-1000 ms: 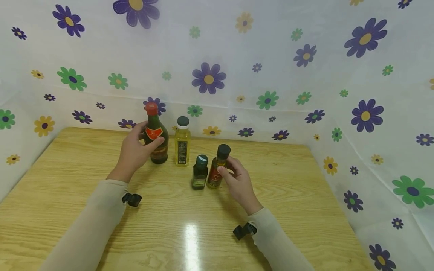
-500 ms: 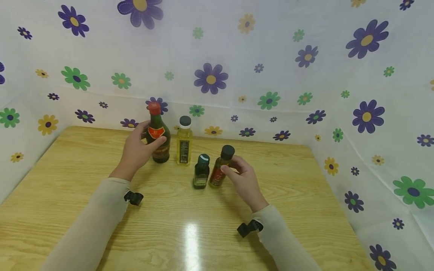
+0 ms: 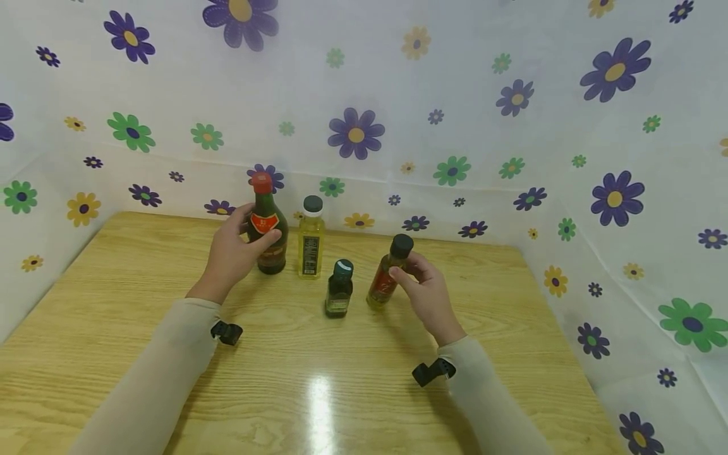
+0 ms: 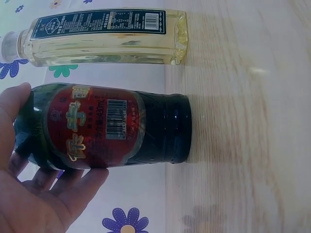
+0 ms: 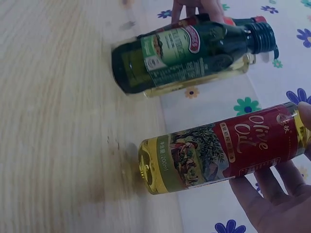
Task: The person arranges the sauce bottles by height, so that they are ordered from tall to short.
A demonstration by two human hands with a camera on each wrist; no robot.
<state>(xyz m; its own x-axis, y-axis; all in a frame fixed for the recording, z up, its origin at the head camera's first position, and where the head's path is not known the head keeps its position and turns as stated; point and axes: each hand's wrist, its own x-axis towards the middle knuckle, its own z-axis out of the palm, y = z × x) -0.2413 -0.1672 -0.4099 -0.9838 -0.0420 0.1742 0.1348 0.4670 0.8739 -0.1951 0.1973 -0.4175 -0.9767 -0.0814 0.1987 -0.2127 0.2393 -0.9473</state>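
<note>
While the left hand (image 3: pixel 229 251) held an upright, red-capped dark green glass bottle (image 3: pixel 272 254) beside a clear bottle of yellow oil (image 3: pixel 310 248), the right hand (image 3: pixel 430 296) gripped a tilted, red-labelled, black-capped olive oil bottle (image 3: pixel 383 283) near a small dark green bottle (image 3: pixel 339 294).

Left of the head view's centre, I hold a red-capped dark green bottle (image 3: pixel 265 224) upright; right of centre, I grip a black-capped, red-labelled olive oil bottle (image 3: pixel 383 282), its top leaning right.
</note>
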